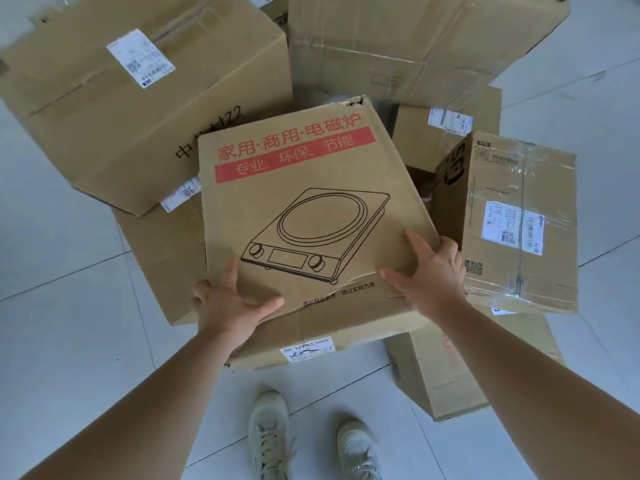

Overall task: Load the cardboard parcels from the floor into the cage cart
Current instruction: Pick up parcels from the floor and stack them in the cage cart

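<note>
A square cardboard parcel with red print and a line drawing of a cooktop lies tilted in the middle of the pile. My left hand grips its near left corner, thumb on top. My right hand grips its near right corner, fingers spread on the top face. A large parcel stands at the back left, another large one at the back right. A taped parcel with a white label sits at the right. No cage cart is in view.
More parcels lie under and around the pile: one low at the left, one at the near right. The floor is light grey tile. My two shoes stand just in front of the pile.
</note>
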`<state>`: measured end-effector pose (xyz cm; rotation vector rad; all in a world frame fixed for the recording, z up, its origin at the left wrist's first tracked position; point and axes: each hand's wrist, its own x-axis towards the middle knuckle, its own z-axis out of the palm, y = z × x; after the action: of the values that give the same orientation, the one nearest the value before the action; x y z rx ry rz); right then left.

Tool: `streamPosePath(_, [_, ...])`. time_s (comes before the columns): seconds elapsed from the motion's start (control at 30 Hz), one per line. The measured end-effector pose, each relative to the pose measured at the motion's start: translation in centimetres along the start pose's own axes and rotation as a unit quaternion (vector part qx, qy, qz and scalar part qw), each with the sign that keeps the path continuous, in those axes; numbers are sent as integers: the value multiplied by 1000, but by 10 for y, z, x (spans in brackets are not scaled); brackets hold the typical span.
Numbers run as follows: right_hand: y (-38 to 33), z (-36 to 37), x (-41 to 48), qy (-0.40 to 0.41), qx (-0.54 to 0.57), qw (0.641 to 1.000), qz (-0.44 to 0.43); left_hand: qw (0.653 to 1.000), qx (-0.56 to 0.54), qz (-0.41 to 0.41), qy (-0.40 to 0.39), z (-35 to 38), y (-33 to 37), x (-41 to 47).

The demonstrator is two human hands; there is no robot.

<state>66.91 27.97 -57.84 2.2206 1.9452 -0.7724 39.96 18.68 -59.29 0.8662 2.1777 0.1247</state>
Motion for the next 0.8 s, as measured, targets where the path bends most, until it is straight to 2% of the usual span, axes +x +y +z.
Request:
streamPosePath(0.2, [-20, -76, -47, 3, -14, 999, -31, 999, -41, -9, 22, -49, 15, -73])
streamPosePath(0.4, [-61, -174, -111, 39, 10, 994, -99, 991, -98, -12, 87, -128, 34, -168])
streamPosePath(0.63, [-150, -269, -191, 66, 18, 976, -207, 971, -145, -25, 189, -248, 23, -281])
streamPosePath(0.8, [-233, -313, -256, 62, -6, 956, -288, 938, -203, -56, 276, -329, -13, -352])
